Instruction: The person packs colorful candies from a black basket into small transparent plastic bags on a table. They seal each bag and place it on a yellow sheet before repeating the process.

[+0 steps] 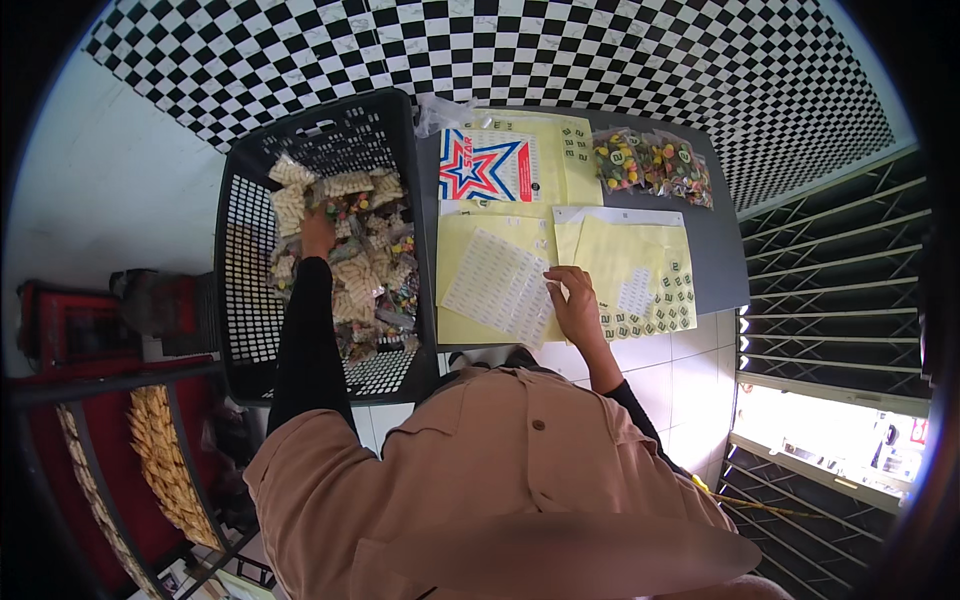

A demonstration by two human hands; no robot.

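My left hand (319,234) reaches down into a black plastic basket (424,300) among clear bags of pale, stick-shaped snacks (356,277) and bags of multicoloured pieces. Its fingertips are hidden among the bags, so I cannot tell whether it grips one. Over the table, my right hand (579,304) has thumb and index finger close together at the right edge of a white sheet of small printed labels (499,285). Whether a label is between those fingers is too small to tell. That sheet lies tilted on yellow backing paper (457,326).
Yellow sheets with round stickers (675,300) lie at the right of the grey table (720,262). Behind are a star-printed sheet (487,169), a crumpled clear plastic bag (442,114) and stickered bags of colourful pieces (652,166). A checkered wall (525,52) borders the table's back.
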